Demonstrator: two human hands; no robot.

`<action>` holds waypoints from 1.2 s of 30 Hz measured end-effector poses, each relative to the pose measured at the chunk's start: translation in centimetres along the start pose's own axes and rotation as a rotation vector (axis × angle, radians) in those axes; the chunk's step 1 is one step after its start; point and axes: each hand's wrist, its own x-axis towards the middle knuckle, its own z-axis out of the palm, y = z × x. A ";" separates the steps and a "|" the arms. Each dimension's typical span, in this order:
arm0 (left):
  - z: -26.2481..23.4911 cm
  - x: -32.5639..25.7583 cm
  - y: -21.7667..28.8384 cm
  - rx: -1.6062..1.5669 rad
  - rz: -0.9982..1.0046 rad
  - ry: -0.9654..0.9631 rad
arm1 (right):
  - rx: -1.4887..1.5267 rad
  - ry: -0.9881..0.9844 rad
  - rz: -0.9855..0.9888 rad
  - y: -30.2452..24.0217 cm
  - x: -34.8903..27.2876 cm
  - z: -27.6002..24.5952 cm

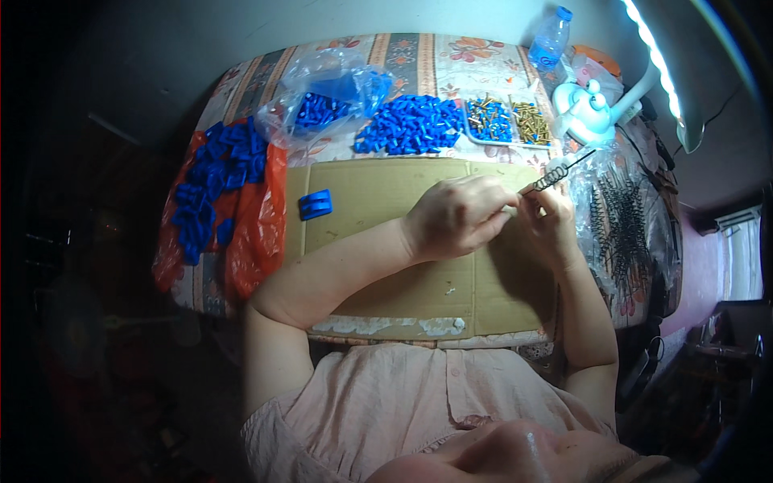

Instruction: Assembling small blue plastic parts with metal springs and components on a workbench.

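Observation:
A dark metal coil spring [554, 177] with straight ends slants above the right part of the cardboard sheet [378, 181]. My right hand [551, 221] is closed around its lower end with thumb and fingers. Against that same end come the pinched fingertips of my left hand [463, 219]; what lies between them is too small to make out. To the left, a single blue plastic piece [316, 204] with a raised ridge lies on the cardboard.
Beyond the cardboard are a heap of small blue parts [415, 125], a clear bag [282, 113] of blue pieces and a tray [507, 143] of brass-coloured parts. An orange-red bag [262, 201] with blue pieces lies left. Several springs [624, 217], a lamp [586, 117] and a bottle [551, 40] stand right.

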 end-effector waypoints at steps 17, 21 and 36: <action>-15.8 -6.1 2.0 0.614 -0.511 -0.175 | 0.035 -0.009 0.035 -0.1 -0.3 -0.2; -15.0 -9.1 0.6 0.691 -0.601 -0.168 | 0.038 -0.014 0.020 0.1 -0.3 0.0; -11.8 -8.2 -0.4 -0.335 -0.606 -0.014 | 0.043 0.008 0.024 0.1 -0.3 -0.1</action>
